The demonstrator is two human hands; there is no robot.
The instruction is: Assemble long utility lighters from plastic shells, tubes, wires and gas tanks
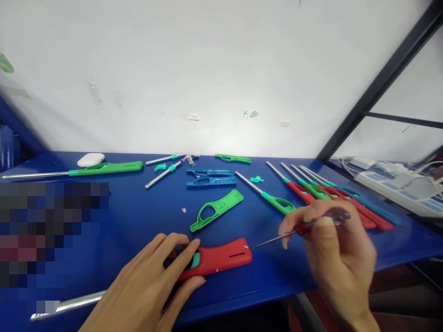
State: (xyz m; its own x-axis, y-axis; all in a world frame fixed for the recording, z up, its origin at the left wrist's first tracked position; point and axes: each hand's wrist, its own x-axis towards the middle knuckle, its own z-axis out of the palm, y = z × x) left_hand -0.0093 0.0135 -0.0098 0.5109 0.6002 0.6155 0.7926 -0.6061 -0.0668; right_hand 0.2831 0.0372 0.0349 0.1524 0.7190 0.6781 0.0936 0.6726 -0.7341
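White wall (pixel 214 60) with torn tape bits at the back; glossy blue counter (pixel 131 221) fills the middle and lower frame; black metal frame (pixel 374 83) upper right.

Left hand (pixel 148 276), lower centre-left: grip closed around the front of a long red plastic lighter with a teal collar (pixel 224 258). Lighter lies on the counter, lower centre, slotted end pointing right; silver tube shows lower left, past the hand.

Right hand (pixel 339 249), lower right: grip clenched on a screwdriver with dark red translucent handle and thin metal shaft (pixel 304 227), tip just beside the lighter's slotted end.

Centre: bright green plastic half-shell (pixel 226 202), two blue plastic half-shells (pixel 216 181) behind it. Upper left of counter: green lighter with silver tube (pixel 110 169), touching or just before a white rounded case (pixel 90 159), can't tell. Right: slanted row of red, green and blue lighters (pixel 356 203), white power strip (pixel 401 191) beyond.
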